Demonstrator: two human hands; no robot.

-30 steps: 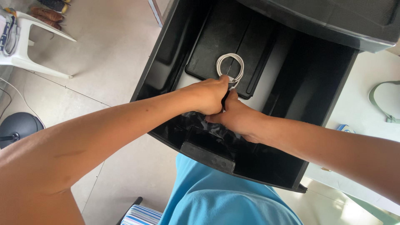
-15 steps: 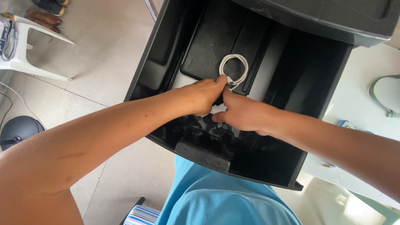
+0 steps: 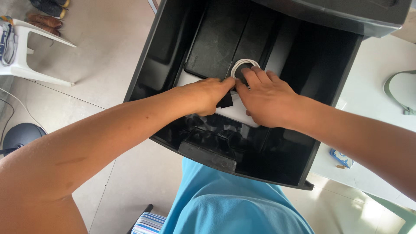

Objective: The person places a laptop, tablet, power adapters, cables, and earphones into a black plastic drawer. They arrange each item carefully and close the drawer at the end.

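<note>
A large black plastic housing (image 3: 164, 47) lies open in front of me over my lap. Inside it are a coiled white cable (image 3: 241, 64) and a white sheet (image 3: 236, 115) on the dark floor. My left hand (image 3: 206, 96) reaches in from the left, fingers pinched on a small black piece (image 3: 225, 101) right beside the coil. My right hand (image 3: 265, 99) lies flat on the white sheet, its fingers spread and its fingertips touching the coil's lower edge. What lies under the palms is hidden.
A white plastic chair (image 3: 26, 52) and shoes (image 3: 45, 19) stand on the tiled floor at upper left. A dark round base (image 3: 21, 136) sits at far left. A white table (image 3: 381, 108) on the right carries a pale green object (image 3: 401, 91) and a small blue item (image 3: 339, 158).
My right hand has opened from a closed grip and now lies flat with fingers on the coil. Both hands sit slightly further into the housing, near the cable.
</note>
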